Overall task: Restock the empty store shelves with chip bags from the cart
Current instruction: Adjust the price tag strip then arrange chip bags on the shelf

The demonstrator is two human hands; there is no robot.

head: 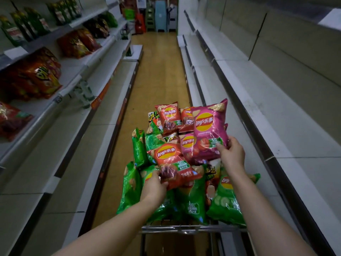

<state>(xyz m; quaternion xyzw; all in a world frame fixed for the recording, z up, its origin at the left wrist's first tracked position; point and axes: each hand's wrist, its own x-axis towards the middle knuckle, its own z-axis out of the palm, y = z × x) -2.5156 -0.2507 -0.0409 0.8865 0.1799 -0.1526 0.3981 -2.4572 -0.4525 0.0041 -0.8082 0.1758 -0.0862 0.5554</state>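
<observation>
A metal cart (pixel 193 229) stands in the aisle in front of me, heaped with chip bags in green, red and pink. My left hand (pixel 154 187) grips the lower corner of a red chip bag (pixel 171 159) lying on top of the pile. My right hand (pixel 231 154) pinches the bottom edge of a pink chip bag (pixel 209 126) and holds it raised above the heap. Green bags (pixel 227 202) fill the near end of the cart. Bare white shelves (pixel 267 111) run along the right side.
Shelves on the left (pixel 60 100) carry large red snack bags (pixel 35 78) and green packages (pixel 27 26) on the upper tiers; their lower tiers are bare. The tan aisle floor (pixel 158 71) runs ahead to stacked goods and bins (pixel 156 15) at the far end.
</observation>
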